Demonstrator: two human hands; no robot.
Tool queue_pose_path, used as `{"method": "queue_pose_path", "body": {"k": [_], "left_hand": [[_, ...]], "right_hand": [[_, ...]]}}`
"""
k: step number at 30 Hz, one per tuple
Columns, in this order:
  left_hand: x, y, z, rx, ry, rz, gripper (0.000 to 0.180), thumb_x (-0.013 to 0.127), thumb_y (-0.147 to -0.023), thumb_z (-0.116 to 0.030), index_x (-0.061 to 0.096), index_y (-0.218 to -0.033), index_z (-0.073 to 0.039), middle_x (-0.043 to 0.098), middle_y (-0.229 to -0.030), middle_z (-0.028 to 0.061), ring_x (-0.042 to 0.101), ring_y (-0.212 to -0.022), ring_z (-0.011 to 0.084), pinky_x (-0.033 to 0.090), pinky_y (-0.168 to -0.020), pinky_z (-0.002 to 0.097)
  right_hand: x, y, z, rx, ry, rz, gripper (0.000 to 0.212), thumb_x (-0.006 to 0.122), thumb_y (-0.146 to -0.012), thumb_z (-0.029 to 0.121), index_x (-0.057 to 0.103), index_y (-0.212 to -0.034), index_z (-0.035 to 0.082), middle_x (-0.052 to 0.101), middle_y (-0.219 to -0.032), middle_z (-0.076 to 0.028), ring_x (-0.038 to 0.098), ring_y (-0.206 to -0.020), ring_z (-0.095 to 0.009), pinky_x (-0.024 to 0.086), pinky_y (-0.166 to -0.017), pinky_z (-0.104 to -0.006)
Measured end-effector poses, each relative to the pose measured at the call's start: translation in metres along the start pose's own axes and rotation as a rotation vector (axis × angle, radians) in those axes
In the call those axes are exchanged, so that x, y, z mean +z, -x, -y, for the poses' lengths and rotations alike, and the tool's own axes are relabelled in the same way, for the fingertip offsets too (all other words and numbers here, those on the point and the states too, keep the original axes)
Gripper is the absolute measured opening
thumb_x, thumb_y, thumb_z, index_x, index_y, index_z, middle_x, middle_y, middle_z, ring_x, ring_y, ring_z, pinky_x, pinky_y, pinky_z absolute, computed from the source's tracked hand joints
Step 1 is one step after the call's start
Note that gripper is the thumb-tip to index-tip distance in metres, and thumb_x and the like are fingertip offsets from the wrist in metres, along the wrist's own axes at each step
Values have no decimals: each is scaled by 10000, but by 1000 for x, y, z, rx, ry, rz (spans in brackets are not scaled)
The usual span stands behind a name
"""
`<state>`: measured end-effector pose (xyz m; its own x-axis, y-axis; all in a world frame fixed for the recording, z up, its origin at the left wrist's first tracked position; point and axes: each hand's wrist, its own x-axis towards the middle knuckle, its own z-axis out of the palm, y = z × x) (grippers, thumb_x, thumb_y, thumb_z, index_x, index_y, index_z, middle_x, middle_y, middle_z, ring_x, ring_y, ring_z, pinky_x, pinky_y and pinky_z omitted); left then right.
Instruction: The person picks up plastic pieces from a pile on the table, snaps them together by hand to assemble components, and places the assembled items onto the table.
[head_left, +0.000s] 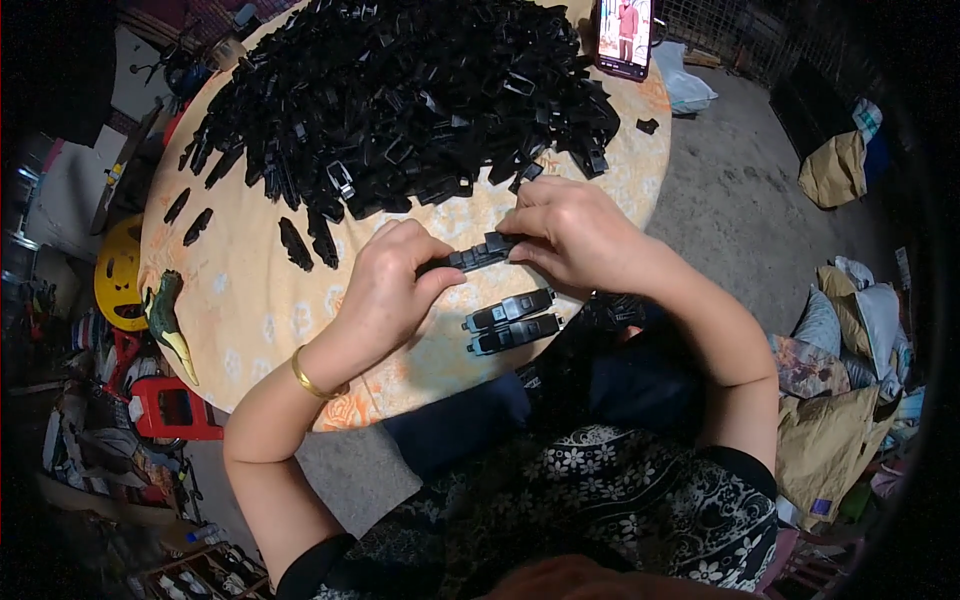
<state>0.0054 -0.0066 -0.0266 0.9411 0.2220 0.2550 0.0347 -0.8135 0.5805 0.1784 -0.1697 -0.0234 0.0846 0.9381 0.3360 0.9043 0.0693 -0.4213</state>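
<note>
Between my two hands, over the near part of the round table, is a black slotted plastic piece (474, 258). My left hand (392, 272) pinches its left end between thumb and fingers. At its right end, my right hand (560, 232) grips it, the fingers hiding part of that end. Just below lie two similar black plastic pieces (510, 308), side by side and slightly tilted. Beyond my hands rises a large heap of black plastic parts (400, 110), some with buckle-like frames.
The table (250, 310) has a pale patterned cloth. Several loose black parts (295, 243) lie left of the heap. Green-handled cutters (167, 315) rest at the left edge. A phone (624, 40) stands at the far right. Beside the table are a red stool (172, 408) and sacks (832, 450).
</note>
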Motion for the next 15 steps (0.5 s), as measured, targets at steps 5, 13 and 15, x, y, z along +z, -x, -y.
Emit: {"method": "queue_pose_path", "body": {"k": [5, 13, 15], "left_hand": [[-1, -4, 1, 75, -21, -6, 165, 772, -694, -90, 678, -796, 0, 570, -737, 119, 552, -751, 297, 454, -665, 384], [-2, -2, 5, 128, 47, 63, 191, 786, -680, -106, 671, -798, -9, 570, -743, 107, 552, -759, 288, 453, -668, 384], [-9, -3, 3, 200, 82, 166, 209, 789, -690, -147, 681, -820, -24, 589, -771, 101, 561, -786, 286, 466, -700, 366]], "right_hand": [[6, -6, -8, -120, -117, -49, 242, 752, -712, 113, 683, -921, 12, 589, -788, -124, 593, -784, -319, 479, -688, -404], [13, -6, 5, -115, -199, 25, 216, 737, -741, 166, 695, -891, 16, 613, -797, -136, 611, -813, -322, 485, -724, -407], [4, -6, 8, -116, -211, 82, 212, 728, -745, 191, 707, -867, 19, 634, -799, -144, 622, -824, -325, 490, -738, -411]]}}
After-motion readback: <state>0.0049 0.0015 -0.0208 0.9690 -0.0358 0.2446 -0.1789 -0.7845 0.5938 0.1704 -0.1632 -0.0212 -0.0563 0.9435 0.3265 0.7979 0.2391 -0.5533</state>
